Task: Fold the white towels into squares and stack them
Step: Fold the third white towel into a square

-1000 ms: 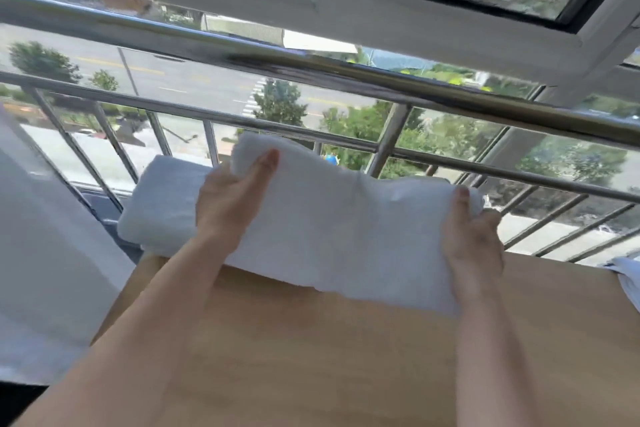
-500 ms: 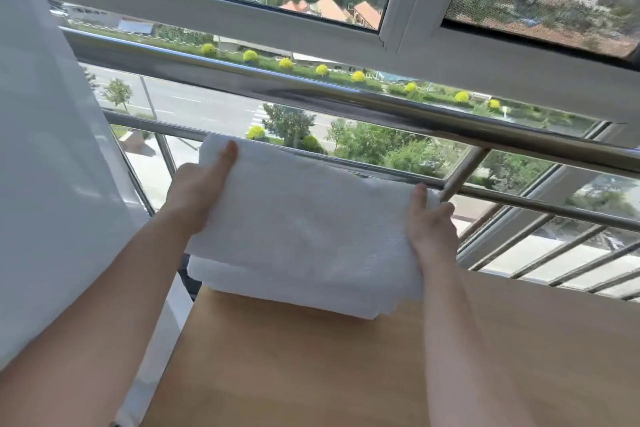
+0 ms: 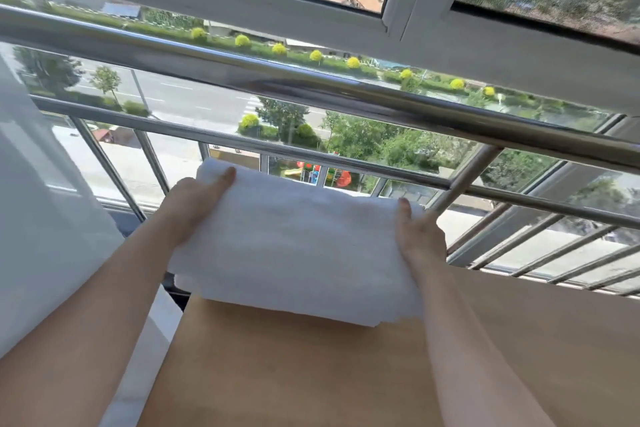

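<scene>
hands (image 3: 194, 215) (image 3: 420, 239) probably around towel (image 3: 294, 250) ends

Left hand (image 3: 192, 211), right hand (image 3: 421, 240) (both mid-grip)

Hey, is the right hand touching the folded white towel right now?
Touching. The head view shows the right hand gripping the right edge of the white towel, thumb on top.

The folded white towel (image 3: 294, 246) hides the fingers of the left hand (image 3: 194, 211) and the right hand (image 3: 420, 239). The wooden table (image 3: 311, 374) runs off the bottom edge.
</scene>
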